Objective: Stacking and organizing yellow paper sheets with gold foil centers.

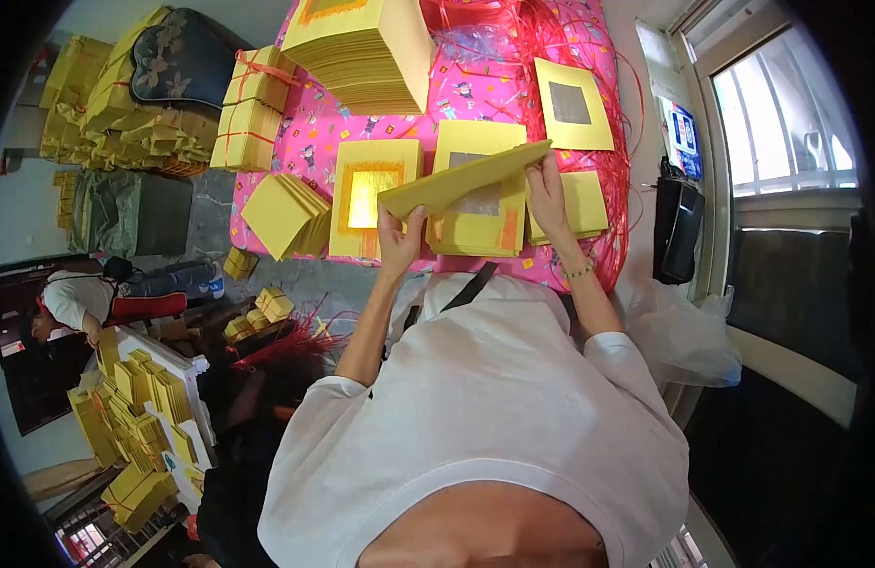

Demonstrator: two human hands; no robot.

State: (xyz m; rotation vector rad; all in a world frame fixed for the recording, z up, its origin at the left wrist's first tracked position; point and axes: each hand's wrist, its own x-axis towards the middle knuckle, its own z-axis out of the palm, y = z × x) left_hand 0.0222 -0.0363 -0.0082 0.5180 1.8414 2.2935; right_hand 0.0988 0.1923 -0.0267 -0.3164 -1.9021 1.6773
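Between my two hands is a thin sheaf of yellow paper (466, 180), raised and tilted, its right end farther from me. My left hand (399, 237) is closed on its left lower corner, thumb on the near face. With my right hand (548, 201) I grip its right end. Below it lies a yellow paper stack (447, 237) with a silvery square and orange marks, partly hidden. To its left is a paper stack (341, 161) with a gold foil square framed in orange. More yellow paper (584, 204) lies beside my right hand.
A tall yellow paper block (362, 71) stands at the back of the pink patterned table (314, 133). Red plastic strings (551, 28) tangle at the far right, near a sheet with a grey square (589, 133). Tied bundles (248, 118) stand left. Another person (78, 298) is at far left.
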